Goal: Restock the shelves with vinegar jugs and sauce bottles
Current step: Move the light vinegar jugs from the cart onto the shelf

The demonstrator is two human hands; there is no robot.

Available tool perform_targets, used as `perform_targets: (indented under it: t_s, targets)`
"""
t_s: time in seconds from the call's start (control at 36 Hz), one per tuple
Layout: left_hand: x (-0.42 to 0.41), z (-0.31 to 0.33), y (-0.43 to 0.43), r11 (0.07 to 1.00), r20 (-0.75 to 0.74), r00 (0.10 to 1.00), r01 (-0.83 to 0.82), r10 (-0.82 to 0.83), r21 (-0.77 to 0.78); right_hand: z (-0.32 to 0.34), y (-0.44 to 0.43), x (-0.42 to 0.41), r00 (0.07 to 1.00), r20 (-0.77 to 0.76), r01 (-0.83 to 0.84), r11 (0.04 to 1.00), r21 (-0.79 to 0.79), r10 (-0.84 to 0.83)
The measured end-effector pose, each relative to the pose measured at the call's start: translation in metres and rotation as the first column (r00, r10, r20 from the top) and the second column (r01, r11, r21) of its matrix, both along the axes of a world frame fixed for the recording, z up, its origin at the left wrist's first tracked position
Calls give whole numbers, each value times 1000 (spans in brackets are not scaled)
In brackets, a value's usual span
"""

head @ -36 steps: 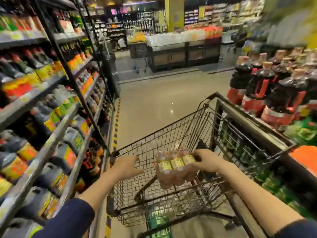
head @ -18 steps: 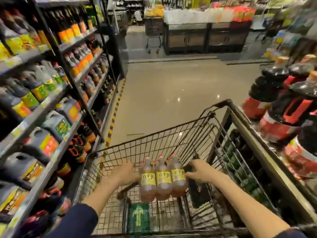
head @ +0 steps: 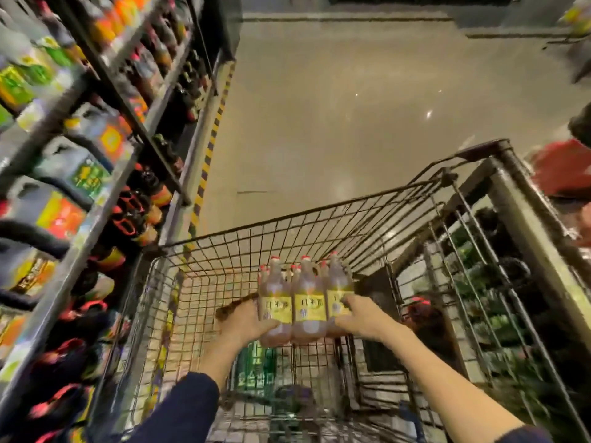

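- Since the earlier frame the pack (head: 307,303) has sunk into the cart (head: 319,208), nearer its right wall.
- Left hand (head: 246,321) and right hand (head: 363,318) clasp its sides; fingertips partly hidden.
- Shelves (head: 96,212) blurred; cart's left half open.

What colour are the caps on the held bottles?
Red caps on the bottles, clearest in head view.

Left sleeve (head: 179,407): dark navy fabric, cuff ended near elbow, forearm left uncovered. Right sleeve (head: 519,435): same dark navy, only cuff edge seen at frame corner. Left hand (head: 246,324), right hand (head: 364,318): bare.
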State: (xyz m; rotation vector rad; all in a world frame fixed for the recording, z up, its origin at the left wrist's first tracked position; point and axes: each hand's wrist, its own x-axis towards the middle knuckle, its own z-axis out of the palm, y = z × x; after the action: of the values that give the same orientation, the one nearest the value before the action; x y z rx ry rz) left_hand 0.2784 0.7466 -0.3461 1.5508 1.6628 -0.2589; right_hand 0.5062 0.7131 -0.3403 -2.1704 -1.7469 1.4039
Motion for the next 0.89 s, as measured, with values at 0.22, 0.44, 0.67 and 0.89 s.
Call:
perform_targets:
  t_s: [0.22,0.44,0.67,0.89]
  targets:
    - [7,-68,28,966,105,960,-253,258,-61,-58,36,-12,998,70,14,997,-78,-9]
    - [5,-150,49,947,86,956,-261,280,-188,-108,50,-17,991,93,115,981,-159,-101]
    - [14,-172,58,874,32,896,-424,443,-237,-130,56,-35,981,77,187,965,-182,-176]
    - [0,-179,57,840,62,866,-462,497,-283,-153,53,-52,941,151,321,940,-111,-303]
